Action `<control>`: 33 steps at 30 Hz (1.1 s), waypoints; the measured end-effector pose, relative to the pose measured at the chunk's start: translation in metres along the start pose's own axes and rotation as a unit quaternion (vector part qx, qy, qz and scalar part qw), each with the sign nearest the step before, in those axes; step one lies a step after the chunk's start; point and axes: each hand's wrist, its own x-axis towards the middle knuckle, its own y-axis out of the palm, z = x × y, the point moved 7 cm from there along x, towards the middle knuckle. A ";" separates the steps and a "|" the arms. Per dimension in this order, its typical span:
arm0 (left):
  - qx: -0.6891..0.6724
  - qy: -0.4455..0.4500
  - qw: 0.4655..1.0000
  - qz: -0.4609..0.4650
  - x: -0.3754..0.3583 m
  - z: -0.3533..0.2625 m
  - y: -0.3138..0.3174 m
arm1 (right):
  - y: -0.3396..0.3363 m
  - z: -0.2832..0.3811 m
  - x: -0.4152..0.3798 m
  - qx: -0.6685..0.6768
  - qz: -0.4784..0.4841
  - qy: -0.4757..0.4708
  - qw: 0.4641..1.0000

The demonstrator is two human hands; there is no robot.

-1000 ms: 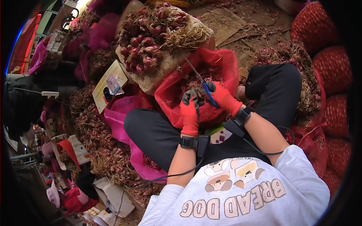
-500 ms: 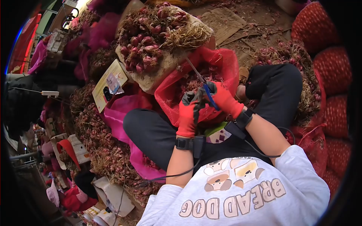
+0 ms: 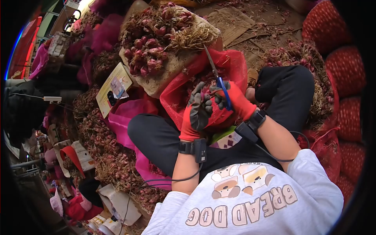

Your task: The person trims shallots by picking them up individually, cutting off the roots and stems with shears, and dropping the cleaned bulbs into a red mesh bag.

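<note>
My left hand (image 3: 199,111), in a red glove with a grey palm, is turned palm up. Its fingers are curled around a small purplish shallot (image 3: 204,94), mostly covered by them. Close beside it, my right hand (image 3: 235,100), gloved the same way, grips blue-handled scissors (image 3: 218,76) with the blades pointing up and away. Both hands are above an open red mesh bag (image 3: 174,94) between my legs, which has shallots and dry scraps inside. Beyond the bag, bunches of shallots with dry stems (image 3: 150,51) rest on a pale block (image 3: 172,70).
Heaped shallots (image 3: 113,156) lie at left beside pink mesh (image 3: 137,113). A yellowish board (image 3: 111,88) with small items leans near the block. More shallots (image 3: 301,58) and full red sacks (image 3: 344,74) line the right. Cables (image 3: 176,180) run from my wrist straps.
My left hand has rolled palm up and its fingers have loosened, exposing the shallot. The scissors have swung more upright and slightly right in my right hand.
</note>
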 end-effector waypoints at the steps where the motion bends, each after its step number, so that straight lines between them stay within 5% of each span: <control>1: -0.002 0.010 1.000 0.025 -0.001 -0.002 0.006 | 0.000 0.002 0.000 -0.019 0.001 -0.005 1.000; 4: 0.030 -0.016 0.999 0.023 -0.001 -0.002 0.004 | 0.002 0.007 -0.002 -0.046 0.001 -0.013 0.999; 7: 0.233 -0.018 0.972 0.000 0.006 0.001 -0.018 | 0.005 0.009 -0.004 -0.058 0.011 -0.019 0.998; 13: 0.033 0.036 0.989 -0.141 0.002 0.008 -0.042 | 0.001 0.018 -0.006 -0.060 -0.014 -0.017 0.998; 15: -0.039 0.012 0.999 0.027 0.012 0.013 -0.059 | -0.008 0.022 -0.002 -0.106 -0.041 -0.051 0.992; 17: -0.083 -0.008 0.994 0.064 0.011 0.012 -0.059 | -0.021 0.016 0.010 -0.197 -0.083 -0.123 0.969; 19: -0.100 -0.023 0.994 -0.030 -0.001 0.007 -0.039 | -0.025 0.010 0.017 -0.257 -0.081 -0.204 0.941; 22: -0.035 -0.025 0.989 -0.143 -0.006 0.005 -0.030 | -0.022 0.003 0.018 -0.263 -0.056 -0.189 0.944; 28: -0.047 -0.027 0.998 0.014 0.007 0.013 -0.033 | 0.019 0.013 -0.002 -0.253 0.051 -0.163 0.952; 29: 0.125 0.014 0.992 -0.008 0.004 0.006 -0.033 | 0.024 0.013 -0.004 -0.226 0.074 -0.165 0.957; 31: 0.451 0.093 0.886 -0.050 -0.008 -0.008 -0.027 | 0.023 0.016 -0.010 -0.236 0.057 -0.092 0.966; 33: 0.302 0.072 0.948 -0.076 -0.006 -0.007 -0.021 | 0.016 0.010 -0.010 -0.285 0.008 -0.076 0.955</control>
